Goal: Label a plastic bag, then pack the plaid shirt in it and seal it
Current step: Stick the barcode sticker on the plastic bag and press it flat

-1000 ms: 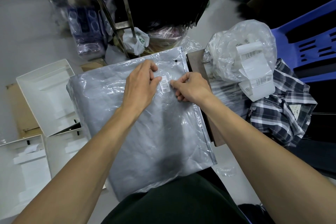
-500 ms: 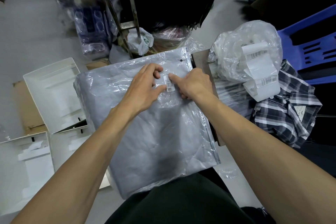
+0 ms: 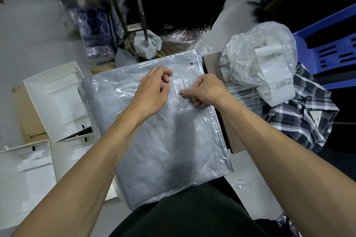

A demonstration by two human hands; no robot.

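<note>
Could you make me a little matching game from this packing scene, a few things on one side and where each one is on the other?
Things:
1. barcode label
2. plaid shirt
3. roll of labels
4. white box

Places:
A. crumpled at the far right, beside the blue chair
B. left of the grey plastic bag
C. stuck on the bag, between the left hand and the right hand
D. spilling from a clear bag, above the shirt

Pairs: 1-C, 2-A, 3-D, 4-B

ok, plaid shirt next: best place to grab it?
Probably the plaid shirt by its bare near edge, right hand coming from the person's side: it lies crumpled, and the label roll and clear bag cover its far end.
</note>
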